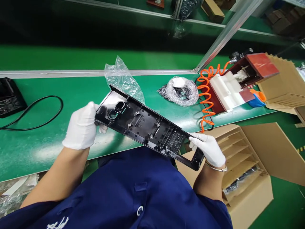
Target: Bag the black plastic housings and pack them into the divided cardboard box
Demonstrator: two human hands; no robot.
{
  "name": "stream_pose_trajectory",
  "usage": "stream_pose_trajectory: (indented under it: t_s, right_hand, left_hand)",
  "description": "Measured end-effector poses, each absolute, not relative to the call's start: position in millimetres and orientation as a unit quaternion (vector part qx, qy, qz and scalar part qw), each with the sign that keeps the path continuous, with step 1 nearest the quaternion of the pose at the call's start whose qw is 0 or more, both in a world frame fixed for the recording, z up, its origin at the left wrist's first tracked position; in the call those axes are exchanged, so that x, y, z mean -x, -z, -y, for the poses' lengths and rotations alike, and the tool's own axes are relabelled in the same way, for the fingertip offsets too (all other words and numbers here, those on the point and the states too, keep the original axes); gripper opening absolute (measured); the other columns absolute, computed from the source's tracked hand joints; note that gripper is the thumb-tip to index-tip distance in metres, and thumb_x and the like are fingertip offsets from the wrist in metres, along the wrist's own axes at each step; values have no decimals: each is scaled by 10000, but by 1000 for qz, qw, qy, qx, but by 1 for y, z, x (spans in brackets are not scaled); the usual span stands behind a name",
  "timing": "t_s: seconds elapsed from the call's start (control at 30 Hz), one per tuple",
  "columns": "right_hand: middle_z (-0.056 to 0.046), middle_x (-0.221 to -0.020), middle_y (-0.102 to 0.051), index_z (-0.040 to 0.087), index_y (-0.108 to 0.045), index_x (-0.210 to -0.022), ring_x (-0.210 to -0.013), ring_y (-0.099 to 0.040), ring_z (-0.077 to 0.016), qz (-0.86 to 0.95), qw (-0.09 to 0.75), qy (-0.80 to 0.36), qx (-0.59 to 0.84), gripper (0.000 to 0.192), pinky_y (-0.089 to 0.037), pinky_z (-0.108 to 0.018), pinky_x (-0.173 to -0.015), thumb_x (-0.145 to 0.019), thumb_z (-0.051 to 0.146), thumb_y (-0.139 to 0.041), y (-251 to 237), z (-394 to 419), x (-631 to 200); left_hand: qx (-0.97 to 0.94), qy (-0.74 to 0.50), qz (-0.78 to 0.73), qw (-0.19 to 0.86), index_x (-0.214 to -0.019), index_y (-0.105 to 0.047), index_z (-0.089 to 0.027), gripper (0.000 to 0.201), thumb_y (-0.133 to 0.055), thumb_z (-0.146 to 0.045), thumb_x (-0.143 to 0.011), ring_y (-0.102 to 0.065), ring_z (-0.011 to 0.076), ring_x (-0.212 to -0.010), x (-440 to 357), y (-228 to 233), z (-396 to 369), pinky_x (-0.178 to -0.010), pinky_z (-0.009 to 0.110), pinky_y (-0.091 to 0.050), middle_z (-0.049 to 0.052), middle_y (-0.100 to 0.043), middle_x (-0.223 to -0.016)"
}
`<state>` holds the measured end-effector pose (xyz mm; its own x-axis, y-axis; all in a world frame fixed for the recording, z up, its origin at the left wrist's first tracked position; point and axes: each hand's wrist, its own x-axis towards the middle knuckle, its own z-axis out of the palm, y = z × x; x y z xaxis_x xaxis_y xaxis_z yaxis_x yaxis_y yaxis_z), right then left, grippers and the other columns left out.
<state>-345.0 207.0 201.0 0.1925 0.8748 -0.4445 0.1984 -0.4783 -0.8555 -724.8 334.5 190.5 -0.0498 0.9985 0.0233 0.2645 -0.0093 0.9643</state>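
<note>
**Left fingers point(91, 107) and right fingers point(199, 140) grasping black panel point(145, 124)**

Bench point(40, 138): green, runs across the view. Open carton point(252, 197) right, below bench level, dividers inside, bagged dark item point(240, 179) in one slot. Red fixture point(262, 65) on bench, right side, white block point(227, 92) on its base. Panel held slantwise over bench's near edge, in front of torso, ribbed inner side up; oval cutout toward left end, rectangular window toward right end. Dark device point(10, 100) far left on bench, black cable point(59, 111) looping beside it. Clear bag point(122, 74) just behind panel's left end. Orange hose point(206, 111) coils along fixture's left side. Open parts bag point(170, 90) left of hose, small black parts point(183, 93) inside. Left fingers, white-gloved, clasp left end, tips underneath. Right fingers, also gloved, pinch upper edge near right end.
</note>
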Motion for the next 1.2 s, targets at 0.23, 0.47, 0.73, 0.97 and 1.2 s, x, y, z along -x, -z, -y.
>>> stream_pose_trajectory:
  t_s: [0.23,0.47,0.73,0.97,1.2]
  right_hand:
    - [4,-555,-628,168,-807,-1011,-484,-528,-126,395,314,-514,694,483,-468,-251,-492,-728,560,-791,-202,-211,348]
    - [-11,-611,-669,158,-767,-1034,-506,-600,-147,442,290,-530,663,496,-511,-254,-509,-778,582,-742,-218,-215,355]
    - [-20,-680,-703,168,-758,-1062,-540,-630,-136,497,277,-552,609,449,-501,-235,-520,-877,565,-660,-233,-221,358]
    - [-12,-642,-684,170,-776,-921,-500,-562,-114,519,265,-524,621,385,-433,-228,-471,-890,532,-648,-229,-224,357]
    - [-18,-647,-691,158,-778,-958,-491,-557,-118,498,268,-545,620,426,-402,-234,-464,-884,559,-655,-230,-224,358]
  left_hand:
    - [-510,-484,-558,441,-616,-587,-204,509,-523,-612,-914,-404,145,-292,726,-191,-336,-317,308,-313,-10,-493,-372]
    - [-444,-516,-580,447,-636,-547,-200,390,-592,-545,-813,-390,127,-329,738,-190,-349,-321,280,-330,-33,-484,-407]
    - [-414,-602,-619,290,-617,-449,-192,406,-560,-554,-764,-437,78,-420,735,-192,-356,-388,182,-315,-51,-448,-501]
    - [-436,-609,-606,268,-682,-399,-205,456,-568,-622,-758,-687,192,-660,748,-183,-355,-497,251,-483,-46,-474,-564]
    - [-440,-579,-618,299,-663,-440,-200,513,-495,-693,-794,-711,237,-720,746,-185,-352,-526,313,-511,-26,-479,-563]
